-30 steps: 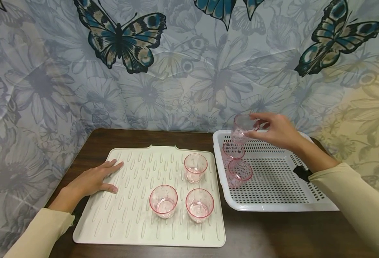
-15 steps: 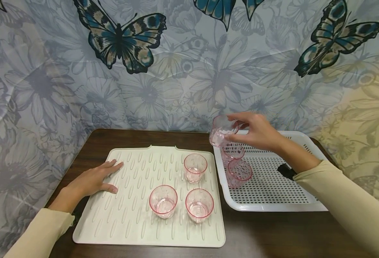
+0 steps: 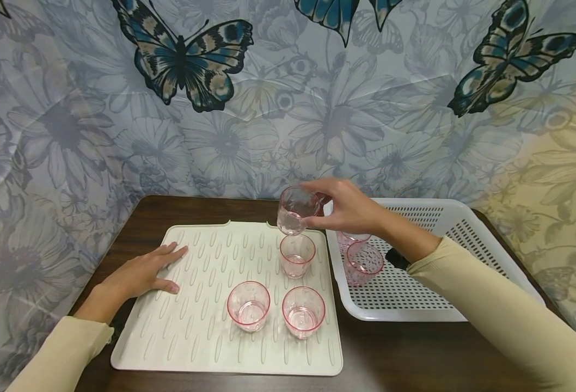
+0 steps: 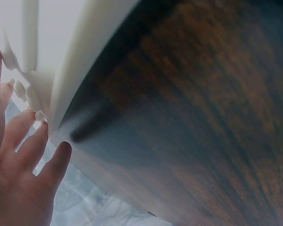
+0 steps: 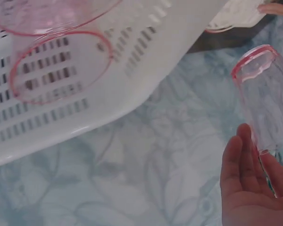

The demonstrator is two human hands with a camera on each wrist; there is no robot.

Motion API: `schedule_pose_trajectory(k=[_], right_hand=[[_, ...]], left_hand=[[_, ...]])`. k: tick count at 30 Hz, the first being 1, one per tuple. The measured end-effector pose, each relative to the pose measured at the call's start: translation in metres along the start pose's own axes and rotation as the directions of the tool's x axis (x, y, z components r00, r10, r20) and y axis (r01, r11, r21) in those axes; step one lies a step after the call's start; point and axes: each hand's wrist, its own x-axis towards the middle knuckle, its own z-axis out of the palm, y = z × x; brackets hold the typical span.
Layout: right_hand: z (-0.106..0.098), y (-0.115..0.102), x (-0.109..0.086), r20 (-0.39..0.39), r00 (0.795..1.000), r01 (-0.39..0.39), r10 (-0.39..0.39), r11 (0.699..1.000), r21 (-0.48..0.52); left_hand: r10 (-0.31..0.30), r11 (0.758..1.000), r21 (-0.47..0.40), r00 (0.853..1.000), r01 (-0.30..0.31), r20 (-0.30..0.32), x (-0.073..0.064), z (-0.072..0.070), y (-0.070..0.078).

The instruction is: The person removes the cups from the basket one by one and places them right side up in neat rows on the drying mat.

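My right hand [image 3: 349,209] grips a clear pink-rimmed glass [image 3: 295,211], slightly tilted, in the air over the back right corner of a cream ridged mat [image 3: 195,305]. The right wrist view shows the same glass [image 5: 269,101] between the fingers and thumb. Three like glasses stand on the mat's right half: one at the back [image 3: 298,256], one in front of it [image 3: 304,313], one to its left [image 3: 249,306]. On the mat's left edge rests my left hand [image 3: 138,276], fingers spread. The left wrist view has this hand [image 4: 26,174] at the mat's rim.
A white perforated basket [image 3: 400,314] stands right of the mat on the dark wooden table [image 3: 376,354]. Along its left side are a glass [image 3: 363,262] and another [image 3: 351,237] behind it, partly hidden by my right arm. A butterfly-patterned cloth [image 3: 278,125] hangs behind the table.
My right hand has carried the glass leftward from above the basket to above the mat's back right corner. The left hand and the standing glasses have not moved.
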Motion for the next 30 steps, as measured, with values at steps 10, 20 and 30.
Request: schedule_pose_trajectory(k=[10,20,30], right_hand=[[0.024,-0.017,0.021,0.139,0.988,0.081,-0.073,0.995,-0.057],[0.046,-0.032,0.037,0.307,0.95,0.092,-0.054,0.99,-0.108],[0.067,-0.036,0.05,0.436,0.899,0.03,0.036,0.989,-0.143]], left_hand=[[0.002,1.0,0.011,1.0,-0.002,-0.003,0.001,0.002,0.0],[-0.001,1.0,0.022,1.0,0.001,-0.011,0.0,-0.001,0.002],[0.001,1.0,0.015,1.0,-0.001,-0.008,0.0,-0.001,0.002]])
